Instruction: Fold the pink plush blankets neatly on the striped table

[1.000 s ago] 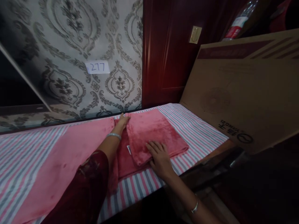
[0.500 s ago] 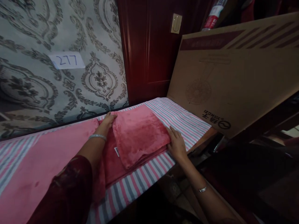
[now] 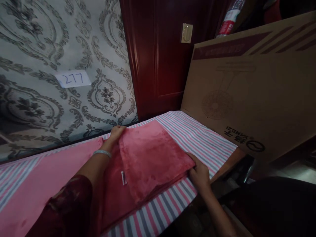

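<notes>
On the striped cloth (image 3: 195, 131) lies a plush pink blanket (image 3: 155, 158), its right part folded into a flat, four-cornered pad. The right hand (image 3: 199, 172) grips its near right corner, the left hand (image 3: 117, 134) its far left. Beyond are a cardboard box (image 3: 259, 85), contents hidden, and a clear plastic bottle (image 3: 229, 19).
</notes>
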{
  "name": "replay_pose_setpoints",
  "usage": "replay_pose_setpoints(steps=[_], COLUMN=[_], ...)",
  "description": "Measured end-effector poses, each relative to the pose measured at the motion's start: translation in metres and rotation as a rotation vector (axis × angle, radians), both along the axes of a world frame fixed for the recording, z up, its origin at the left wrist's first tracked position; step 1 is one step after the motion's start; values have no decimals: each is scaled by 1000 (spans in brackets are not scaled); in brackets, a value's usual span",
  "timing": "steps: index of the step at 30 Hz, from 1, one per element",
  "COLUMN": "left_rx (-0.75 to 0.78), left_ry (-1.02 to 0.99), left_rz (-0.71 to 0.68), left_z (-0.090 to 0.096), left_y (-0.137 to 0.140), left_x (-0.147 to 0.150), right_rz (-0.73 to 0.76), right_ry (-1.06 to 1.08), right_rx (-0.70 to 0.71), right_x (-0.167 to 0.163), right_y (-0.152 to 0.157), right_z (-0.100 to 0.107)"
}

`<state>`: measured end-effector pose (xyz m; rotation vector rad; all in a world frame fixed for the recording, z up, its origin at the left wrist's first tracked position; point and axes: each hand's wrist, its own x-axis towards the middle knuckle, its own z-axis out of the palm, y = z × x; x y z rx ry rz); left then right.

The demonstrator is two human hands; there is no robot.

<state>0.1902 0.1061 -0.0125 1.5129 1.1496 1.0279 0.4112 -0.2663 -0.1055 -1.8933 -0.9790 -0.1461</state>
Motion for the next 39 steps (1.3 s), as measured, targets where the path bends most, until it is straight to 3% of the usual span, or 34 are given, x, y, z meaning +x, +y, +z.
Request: replay_pose_setpoints(steps=[4, 8, 13, 21, 28, 34, 39], left_rx=[95, 173, 250, 288, 366, 416, 426], left_ry=[488, 741, 772, 618, 636, 757, 899], left_rz=[-122, -281, -436, -490, -521, -540, -471], left_z=[21, 29, 21, 5, -16, 4, 21], left_y=[8, 5, -4, -2, -4, 4, 10], left_x=[35, 96, 158, 195, 197, 168, 106], right_rz=[34, 27, 34, 92, 85, 35, 17], right_ry=[37, 43, 7, 47, 48, 77, 106], right_rx=[1, 14, -2, 103, 35, 19, -23], right_x=[0, 0, -2, 6, 11, 10, 14], right_y=[-2, -3, -7, -12, -16, -18, -17], right_z=[-3, -9, -10, -6, -9, -7, -9])
